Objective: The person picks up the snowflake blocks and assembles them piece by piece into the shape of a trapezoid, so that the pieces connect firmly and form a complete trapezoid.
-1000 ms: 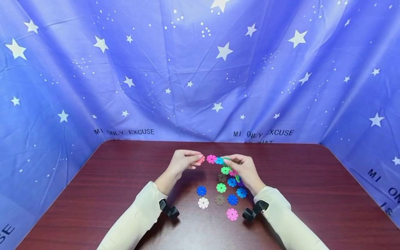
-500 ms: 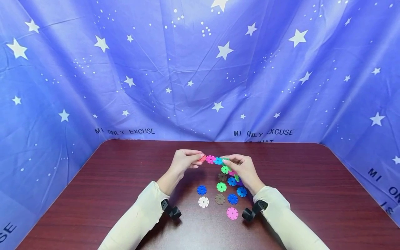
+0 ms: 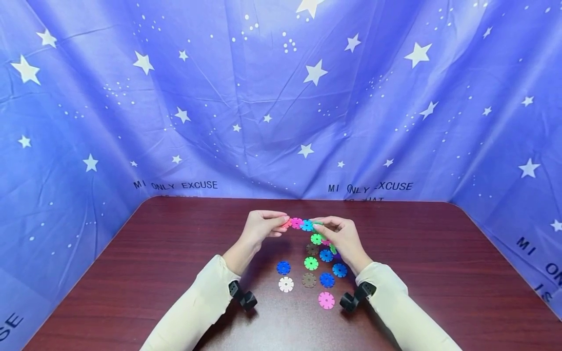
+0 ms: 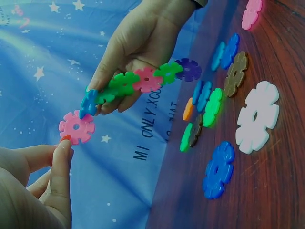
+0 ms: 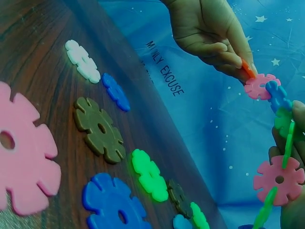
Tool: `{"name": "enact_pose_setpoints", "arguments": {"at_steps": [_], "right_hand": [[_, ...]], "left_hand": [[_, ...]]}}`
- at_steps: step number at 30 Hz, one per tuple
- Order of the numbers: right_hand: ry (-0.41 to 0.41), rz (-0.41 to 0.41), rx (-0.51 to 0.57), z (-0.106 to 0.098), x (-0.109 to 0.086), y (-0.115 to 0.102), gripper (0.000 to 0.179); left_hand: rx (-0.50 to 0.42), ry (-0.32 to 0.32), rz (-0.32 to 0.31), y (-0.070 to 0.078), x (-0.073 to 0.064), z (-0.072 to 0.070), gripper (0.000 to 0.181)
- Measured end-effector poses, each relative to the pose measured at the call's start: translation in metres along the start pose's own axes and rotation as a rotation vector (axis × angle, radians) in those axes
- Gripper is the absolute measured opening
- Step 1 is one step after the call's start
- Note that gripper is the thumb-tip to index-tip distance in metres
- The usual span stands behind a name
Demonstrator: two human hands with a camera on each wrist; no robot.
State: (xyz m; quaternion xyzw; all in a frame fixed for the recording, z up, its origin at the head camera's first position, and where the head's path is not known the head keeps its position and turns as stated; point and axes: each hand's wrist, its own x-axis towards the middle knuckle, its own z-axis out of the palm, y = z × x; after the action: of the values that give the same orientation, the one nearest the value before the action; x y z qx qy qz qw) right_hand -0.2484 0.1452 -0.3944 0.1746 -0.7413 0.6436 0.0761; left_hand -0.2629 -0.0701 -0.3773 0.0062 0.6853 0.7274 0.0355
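In the head view my left hand point(image 3: 256, 231) pinches an orange notched plastic disc point(image 5: 248, 69) between thumb and fingertips, mostly hidden by them. Its edge meets the pink disc point(image 4: 76, 127) that ends a chain of interlocking discs. My right hand point(image 3: 341, 238) holds this chain, thumb and fingers near the blue disc point(image 4: 88, 103) and the green discs point(image 4: 121, 87) after it. Beyond them, a second pink disc point(image 4: 148, 79), a green disc point(image 4: 169, 73) and a purple disc point(image 4: 188, 69) trail below the right palm. The chain is raised above the table.
Loose discs lie flat on the dark red wooden table point(image 3: 175, 273): a white disc point(image 3: 286, 284), a blue disc point(image 3: 283, 267), a pink disc point(image 3: 326, 300), a brown disc point(image 3: 309, 280) and several more toward the right hand. A star-patterned blue curtain point(image 3: 263, 97) surrounds the table's back and sides.
My left hand has moved slightly right with the orange disc, closing the gap to the chain's pink end disc. My right hand has stayed almost still. The loose discs have not moved.
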Motion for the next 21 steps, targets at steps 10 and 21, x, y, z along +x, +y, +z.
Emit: {"name": "enact_pose_setpoints", "arguments": {"at_steps": [10, 21], "right_hand": [[-0.09, -0.07, -0.092, -0.004, -0.002, -0.014, 0.023], [-0.126, -0.039, -0.162, -0.008, 0.005, -0.003, 0.022]], "left_hand": [[0.01, -0.012, 0.024, 0.003, -0.001, 0.007, 0.025], [0.007, -0.073, 0.046, 0.007, -0.005, 0.023, 0.023]]}}
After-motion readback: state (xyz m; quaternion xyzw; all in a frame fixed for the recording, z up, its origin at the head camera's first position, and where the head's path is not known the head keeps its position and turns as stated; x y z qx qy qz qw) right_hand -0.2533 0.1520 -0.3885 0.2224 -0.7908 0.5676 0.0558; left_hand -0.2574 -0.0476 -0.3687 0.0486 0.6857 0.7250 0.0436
